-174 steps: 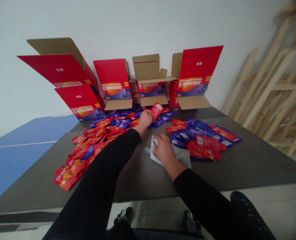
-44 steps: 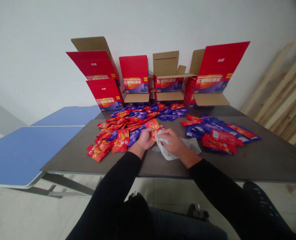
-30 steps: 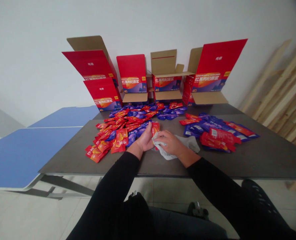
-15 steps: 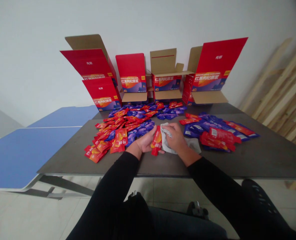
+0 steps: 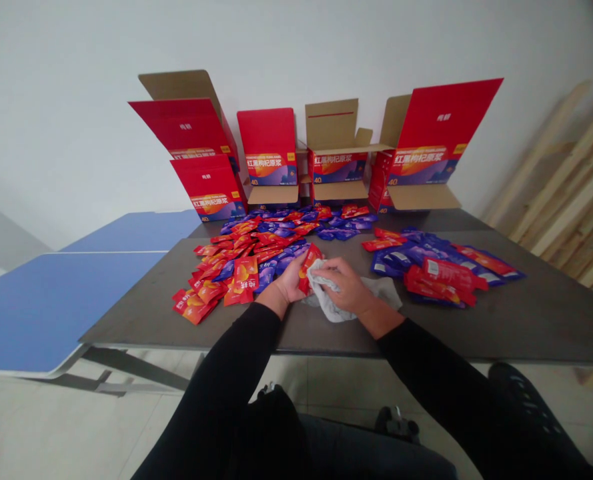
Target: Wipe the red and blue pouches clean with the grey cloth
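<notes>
My left hand (image 5: 290, 281) is closed on a red sachet (image 5: 308, 264), held tilted just above the table. Bunched in my right hand (image 5: 345, 285) is a pale grey cloth (image 5: 337, 313), which presses against the sachet's right side and covers its lower part. The cloth's loose end trails over the tabletop under my right wrist. Left of my hands spreads a pile of red sachets (image 5: 242, 279) mixed with purple sachets (image 5: 266, 273). To the right lies a second group of purple sachets (image 5: 391, 260) and red sachets (image 5: 443, 280).
Open red cartons (image 5: 271, 170) stand along the back of the dark table (image 5: 326, 340), against the wall, with flaps raised or folded forward. A blue table (image 5: 66, 300) adjoins on the left. Wooden planks (image 5: 561, 193) lean at the right.
The cloth in my right hand has shifted left and down across the sachet. My left hand has tipped the sachet, so less of its front shows. The view has swung slightly left.
</notes>
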A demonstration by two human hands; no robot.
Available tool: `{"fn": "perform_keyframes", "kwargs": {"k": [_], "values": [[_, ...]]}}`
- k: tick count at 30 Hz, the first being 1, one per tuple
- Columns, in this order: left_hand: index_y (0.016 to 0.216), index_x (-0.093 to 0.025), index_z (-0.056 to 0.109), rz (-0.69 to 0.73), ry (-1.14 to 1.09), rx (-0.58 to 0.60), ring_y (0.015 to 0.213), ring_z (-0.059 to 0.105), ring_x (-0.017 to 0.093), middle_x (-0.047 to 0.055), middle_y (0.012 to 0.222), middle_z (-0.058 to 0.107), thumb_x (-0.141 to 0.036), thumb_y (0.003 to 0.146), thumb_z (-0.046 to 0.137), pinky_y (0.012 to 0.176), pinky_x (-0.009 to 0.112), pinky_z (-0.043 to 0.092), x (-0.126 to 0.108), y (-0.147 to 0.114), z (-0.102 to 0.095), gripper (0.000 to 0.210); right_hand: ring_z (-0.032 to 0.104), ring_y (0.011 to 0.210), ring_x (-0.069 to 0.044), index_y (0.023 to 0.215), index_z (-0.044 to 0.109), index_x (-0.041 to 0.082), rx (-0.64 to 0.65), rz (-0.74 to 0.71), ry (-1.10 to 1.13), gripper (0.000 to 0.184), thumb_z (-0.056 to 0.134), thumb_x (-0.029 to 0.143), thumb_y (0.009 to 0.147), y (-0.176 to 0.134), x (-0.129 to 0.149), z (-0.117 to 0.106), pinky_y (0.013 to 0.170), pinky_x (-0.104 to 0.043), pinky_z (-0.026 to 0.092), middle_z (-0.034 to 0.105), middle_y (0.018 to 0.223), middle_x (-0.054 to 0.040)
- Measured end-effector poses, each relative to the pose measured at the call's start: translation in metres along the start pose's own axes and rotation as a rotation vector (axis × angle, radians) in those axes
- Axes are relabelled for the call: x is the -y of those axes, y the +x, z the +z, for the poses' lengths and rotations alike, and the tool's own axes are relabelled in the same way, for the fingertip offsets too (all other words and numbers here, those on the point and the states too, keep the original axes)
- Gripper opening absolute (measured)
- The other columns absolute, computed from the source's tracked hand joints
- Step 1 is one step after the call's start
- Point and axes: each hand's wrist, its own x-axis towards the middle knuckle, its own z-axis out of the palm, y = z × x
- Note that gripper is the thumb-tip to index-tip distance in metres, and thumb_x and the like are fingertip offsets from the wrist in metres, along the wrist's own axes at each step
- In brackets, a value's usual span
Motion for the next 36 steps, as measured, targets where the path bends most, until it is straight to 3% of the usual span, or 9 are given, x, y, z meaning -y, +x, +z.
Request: {"fn": "perform_keyframes", "kwargs": {"k": [3, 7, 10, 15, 20, 27, 33, 36], "values": [[0.089, -0.013, 0.069, 0.011, 0.012, -0.04, 0.058, 0.064, 0.017, 0.006, 0.066, 0.065, -0.043, 0.102, 0.046, 0.056, 0.025, 0.051, 0.005, 0.004, 0.002, 0.04, 0.063, 0.103, -0.025, 0.119, 0.072, 0.027, 0.1, -0.052, 0.004, 0.037, 0.057, 0.015, 0.087, 0.0, 0.005, 0.001, 0.093, -0.044, 0.056, 0.065, 0.108, -0.0078], [0.083, -0.012, 0.067, -0.002, 0.037, -0.064, 0.055, 0.064, 0.017, 0.007, 0.064, 0.065, -0.041, 0.099, 0.054, 0.053, 0.025, 0.051, 0.01, 0.007, 0.004, 0.035, 0.062, 0.102, -0.027, 0.116, 0.074, 0.024, 0.121, -0.06, -0.049, 0.036, 0.057, 0.013, 0.085, 0.001, 0.004, 0.002, 0.092, -0.045, 0.056, 0.066, 0.108, -0.0087], [0.079, -0.014, 0.063, 0.014, 0.068, -0.069, 0.046, 0.056, 0.013, 0.002, 0.057, 0.058, -0.041, 0.098, 0.056, 0.044, 0.02, 0.045, 0.011, 0.008, 0.004, 0.033, 0.062, 0.103, -0.027, 0.116, 0.073, 0.025, 0.069, -0.004, -0.079, 0.038, 0.058, 0.013, 0.084, 0.001, -0.001, 0.003, 0.094, -0.046, 0.056, 0.065, 0.108, -0.0084], [0.07, -0.017, 0.05, -0.082, 0.12, -0.022, 0.036, 0.035, 0.006, -0.004, 0.053, 0.04, -0.044, 0.1, 0.052, 0.032, 0.012, 0.02, 0.01, 0.005, 0.004, 0.04, 0.062, 0.105, -0.026, 0.117, 0.072, 0.025, -0.096, 0.167, -0.122, 0.037, 0.054, 0.014, 0.087, 0.002, -0.01, 0.003, 0.096, -0.045, 0.055, 0.063, 0.11, -0.009], [0.078, -0.016, 0.054, -0.168, 0.134, 0.061, 0.041, 0.039, 0.005, -0.002, 0.062, 0.044, -0.046, 0.102, 0.047, 0.034, 0.01, 0.022, 0.006, -0.002, 0.003, 0.039, 0.063, 0.105, -0.026, 0.114, 0.073, 0.023, -0.224, 0.291, -0.13, 0.034, 0.054, 0.017, 0.087, 0.003, -0.018, 0.003, 0.098, -0.045, 0.055, 0.062, 0.108, -0.0096], [0.084, -0.013, 0.057, -0.206, 0.149, 0.076, 0.042, 0.038, 0.004, 0.001, 0.068, 0.049, -0.048, 0.105, 0.038, 0.032, 0.009, 0.023, 0.0, -0.006, 0.0, 0.044, 0.064, 0.103, -0.026, 0.114, 0.072, 0.022, -0.291, 0.401, -0.138, 0.03, 0.055, 0.02, 0.089, 0.001, -0.029, 0.004, 0.099, -0.045, 0.055, 0.06, 0.108, -0.0099], [0.092, -0.013, 0.06, -0.134, 0.068, 0.047, 0.044, 0.042, 0.005, 0.004, 0.073, 0.056, -0.058, 0.1, 0.044, 0.033, 0.012, 0.026, -0.009, -0.01, 0.002, 0.048, 0.064, 0.098, -0.025, 0.108, 0.074, 0.02, -0.303, 0.502, -0.169, 0.027, 0.056, 0.019, 0.088, 0.0, -0.042, 0.009, 0.096, -0.044, 0.055, 0.061, 0.101, -0.0094], [0.093, -0.013, 0.061, -0.048, 0.05, 0.018, 0.045, 0.042, 0.006, 0.004, 0.073, 0.057, -0.053, 0.099, 0.049, 0.034, 0.014, 0.029, -0.015, -0.011, 0.012, 0.043, 0.063, 0.097, -0.024, 0.107, 0.074, 0.019, -0.282, 0.544, -0.181, 0.028, 0.055, 0.018, 0.087, 0.0, -0.044, 0.012, 0.096, -0.042, 0.054, 0.062, 0.102, -0.0098]]}}
